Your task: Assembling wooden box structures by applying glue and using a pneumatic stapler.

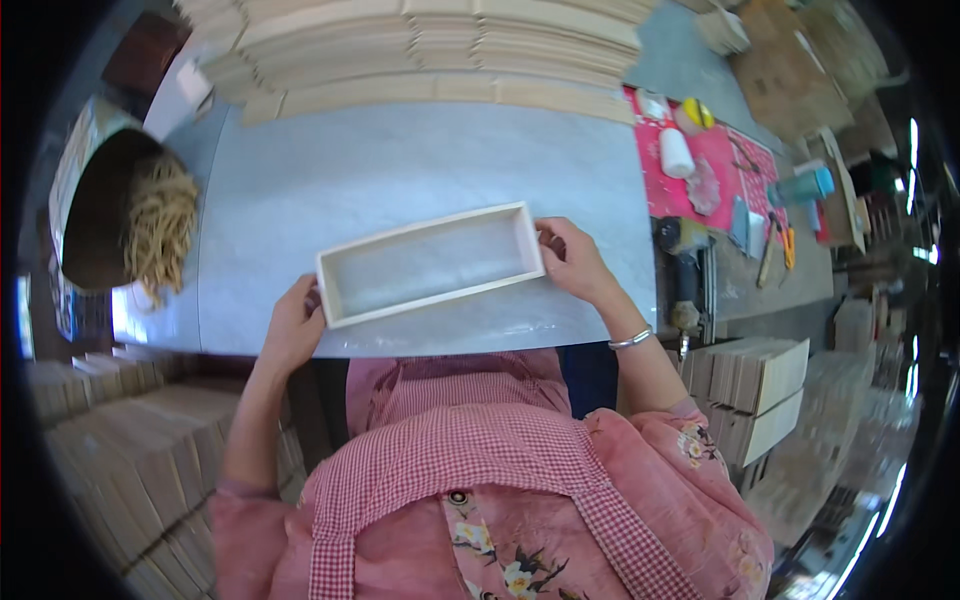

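Between my two hands is a long, shallow rectangular frame of pale wood (440,298), slightly tilted, its right end farther from me. The grey-blue tabletop shows through its open middle. My left hand (293,325) is closed on the frame's left end, with the fingertips partly hidden against the outer side. At the opposite end my right hand (578,264) grips the short side, fingers curled behind it. I cannot tell whether the frame rests on the table or is lifted a little.
Stacked pale wooden strips (430,60) line the table's far side. At left, a tipped round container (85,215) spills tan rubber-band-like loops (160,225). On the right lie a pink mat (655,190), a white bottle (676,153), a teal bottle (800,187) and hand tools. Wooden boards (755,385) stand below.
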{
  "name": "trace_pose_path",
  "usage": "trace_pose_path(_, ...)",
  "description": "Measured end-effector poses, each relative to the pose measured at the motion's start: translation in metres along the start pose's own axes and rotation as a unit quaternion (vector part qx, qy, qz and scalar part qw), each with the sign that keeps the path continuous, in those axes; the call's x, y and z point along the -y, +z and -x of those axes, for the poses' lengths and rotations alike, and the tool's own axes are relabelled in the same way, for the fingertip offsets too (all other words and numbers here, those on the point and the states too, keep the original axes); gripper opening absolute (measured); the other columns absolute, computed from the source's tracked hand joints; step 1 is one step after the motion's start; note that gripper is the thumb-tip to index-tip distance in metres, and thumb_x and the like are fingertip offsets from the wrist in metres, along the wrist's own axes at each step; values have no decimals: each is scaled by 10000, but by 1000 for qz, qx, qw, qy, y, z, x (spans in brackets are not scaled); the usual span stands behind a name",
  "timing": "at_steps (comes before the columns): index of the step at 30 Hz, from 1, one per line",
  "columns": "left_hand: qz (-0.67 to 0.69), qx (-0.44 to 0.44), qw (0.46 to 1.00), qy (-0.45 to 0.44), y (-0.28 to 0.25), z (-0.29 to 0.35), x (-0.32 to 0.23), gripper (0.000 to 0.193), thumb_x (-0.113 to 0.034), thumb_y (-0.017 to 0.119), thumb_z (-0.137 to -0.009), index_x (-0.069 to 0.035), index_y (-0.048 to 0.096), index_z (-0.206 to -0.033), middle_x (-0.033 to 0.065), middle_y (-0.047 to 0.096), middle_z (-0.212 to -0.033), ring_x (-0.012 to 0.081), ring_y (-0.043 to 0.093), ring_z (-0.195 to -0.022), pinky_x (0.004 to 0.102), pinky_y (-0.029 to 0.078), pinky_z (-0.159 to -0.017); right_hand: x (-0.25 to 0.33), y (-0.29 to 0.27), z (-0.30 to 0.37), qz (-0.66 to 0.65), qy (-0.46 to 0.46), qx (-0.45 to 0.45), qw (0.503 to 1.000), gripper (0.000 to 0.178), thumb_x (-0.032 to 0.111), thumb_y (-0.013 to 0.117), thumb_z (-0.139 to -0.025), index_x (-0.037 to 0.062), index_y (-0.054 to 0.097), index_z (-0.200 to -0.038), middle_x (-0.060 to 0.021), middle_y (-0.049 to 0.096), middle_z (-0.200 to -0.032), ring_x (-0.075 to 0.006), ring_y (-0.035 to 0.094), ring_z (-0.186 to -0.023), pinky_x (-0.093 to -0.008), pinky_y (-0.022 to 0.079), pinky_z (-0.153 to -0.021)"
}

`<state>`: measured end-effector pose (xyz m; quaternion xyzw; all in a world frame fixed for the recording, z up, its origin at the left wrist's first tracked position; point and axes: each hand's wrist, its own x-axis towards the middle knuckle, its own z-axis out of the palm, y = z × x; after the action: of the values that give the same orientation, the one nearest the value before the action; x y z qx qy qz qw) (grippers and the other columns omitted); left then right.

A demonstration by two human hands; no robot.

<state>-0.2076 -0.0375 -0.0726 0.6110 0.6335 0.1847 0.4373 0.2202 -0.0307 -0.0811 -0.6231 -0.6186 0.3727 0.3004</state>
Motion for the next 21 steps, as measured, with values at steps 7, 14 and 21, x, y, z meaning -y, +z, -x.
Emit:
trace_pose_path(7, 291, -35, 956, -19, -6, 11, -34, 400, -33, 563, -929, 1, 605, -1325, 89, 639, -1102, 157, 580, -966, 293, 475, -879, 28, -12, 1, -28, -45, -40, 998, 249, 26, 582, -933, -7, 655, -1168, -66, 673, -944, -151, 565, -754, -263, 484, -712)
trace_pose_path(14, 549, -106, 827, 65, 18, 9, -37, 286, -59, 575, -1005, 34, 591, -1276, 110, 621, -1200, 165, 574, -1074, 287, 427, -1025, 30, -8, 11, -146, -187, -209, 949, 152, 128, 636, -931, 14, 641, -1031, -81, 645, -848, -208, 563, -687, -321, 484, -678)
trace_pose_path(21, 431, -118, 894, 25, 50, 14, -6, 261, -44, 615, -1004, 32, 579, -1252, 118, 628, -1200, 176, 583, -1107, 304, 432, -1055, 0, -12, 24, -43, -2, 2, 999, 171, 167, 687, -919, 23, 639, -998, -99, 658, -912, -240, 602, -805, -330, 494, -773)
